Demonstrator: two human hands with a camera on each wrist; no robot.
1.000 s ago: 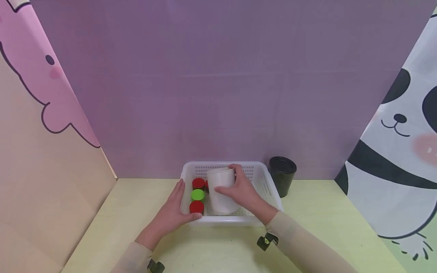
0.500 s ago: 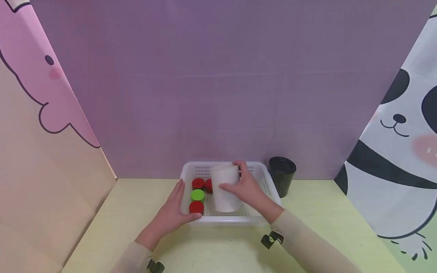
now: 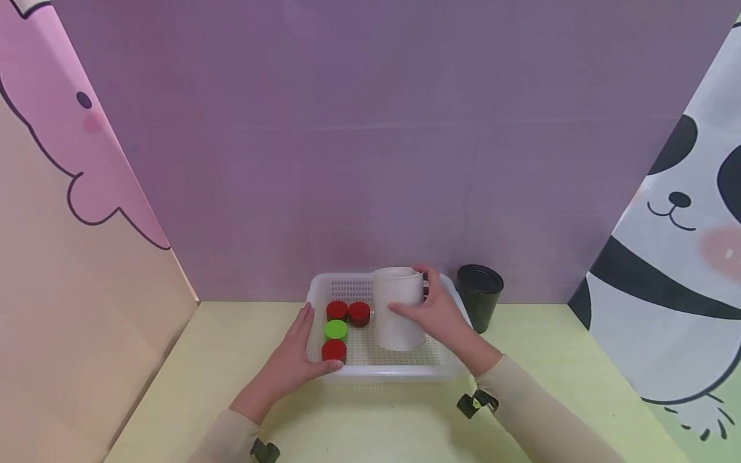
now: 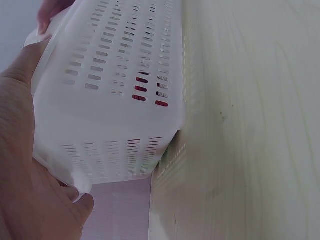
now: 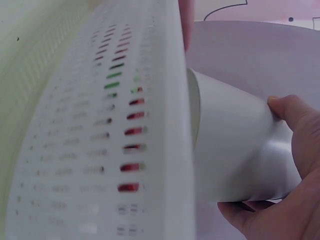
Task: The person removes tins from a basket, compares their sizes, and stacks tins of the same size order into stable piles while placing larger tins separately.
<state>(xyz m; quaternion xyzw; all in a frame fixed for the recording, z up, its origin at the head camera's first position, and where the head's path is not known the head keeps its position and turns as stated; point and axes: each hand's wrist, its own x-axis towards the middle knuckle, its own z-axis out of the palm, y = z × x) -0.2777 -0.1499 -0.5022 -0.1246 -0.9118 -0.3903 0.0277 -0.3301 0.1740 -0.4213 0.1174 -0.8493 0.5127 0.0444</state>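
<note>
My right hand [image 3: 435, 307] holds a white cylindrical canister [image 3: 398, 312] upright over the white slotted basket [image 3: 393, 372], thumb in front and fingers round its far right side. In the right wrist view the canister [image 5: 240, 145] stands past the basket's rim, its lower end near it. My left hand [image 3: 293, 354] grips the basket's front left corner, its thumb on the front rim and its fingers along the left side. Inside the basket are red round-topped jars [image 3: 334, 350] and a green-topped one [image 3: 336, 330], set along the left side and back; their bodies are mostly hidden.
A black lidded canister [image 3: 479, 299] stands just right of the basket on the pale table [image 3: 370, 424]. A purple backdrop [image 3: 370, 161] rises behind, with a printed panda panel [image 3: 677, 270] on the right.
My right hand has carried the white canister up and to the right, uncovering the red top at the back. My left hand and the basket have stayed put.
</note>
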